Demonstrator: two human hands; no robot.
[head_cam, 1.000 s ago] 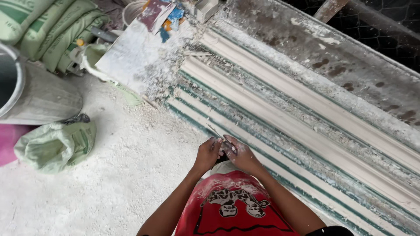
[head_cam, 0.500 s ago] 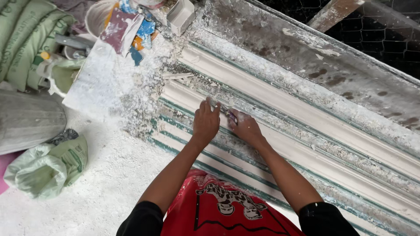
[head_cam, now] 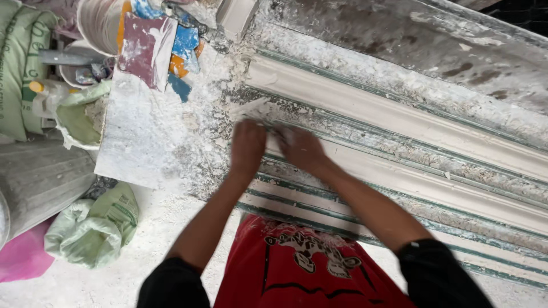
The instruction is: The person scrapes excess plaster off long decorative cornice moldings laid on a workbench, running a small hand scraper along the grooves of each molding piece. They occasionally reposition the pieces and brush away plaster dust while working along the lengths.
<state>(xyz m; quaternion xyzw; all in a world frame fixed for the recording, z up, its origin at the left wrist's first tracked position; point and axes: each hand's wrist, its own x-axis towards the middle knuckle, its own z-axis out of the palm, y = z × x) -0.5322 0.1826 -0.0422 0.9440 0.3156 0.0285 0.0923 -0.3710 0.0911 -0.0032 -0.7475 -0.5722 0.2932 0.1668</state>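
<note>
Both my hands are together at the left end of a long white plaster moulding (head_cam: 399, 122) that lies in a grey-green mould bed (head_cam: 411, 151). My left hand (head_cam: 246, 145) is curled around a pale, plaster-coated flat tool (head_cam: 251, 108) whose tip pokes out past the fingers onto the crumbly end of the moulding. My right hand (head_cam: 302, 149) is right beside it, resting on the moulding's ridge. It is blurred, so its grip is unclear. My arms in black sleeves and my red shirt (head_cam: 297, 268) fill the bottom of the view.
A plaster-dusted board (head_cam: 137, 142) lies left of the hands with coloured scraps (head_cam: 154, 48) and a bucket (head_cam: 97, 23) behind it. Green sacks (head_cam: 91, 225), a grey drum (head_cam: 34, 182) and a pink object (head_cam: 23, 256) stand on the left. More moulding strips (head_cam: 456, 194) run right.
My hands have slid up and left along the moulding to its end. The view has moved closer, and the hands are now blurred by motion.
</note>
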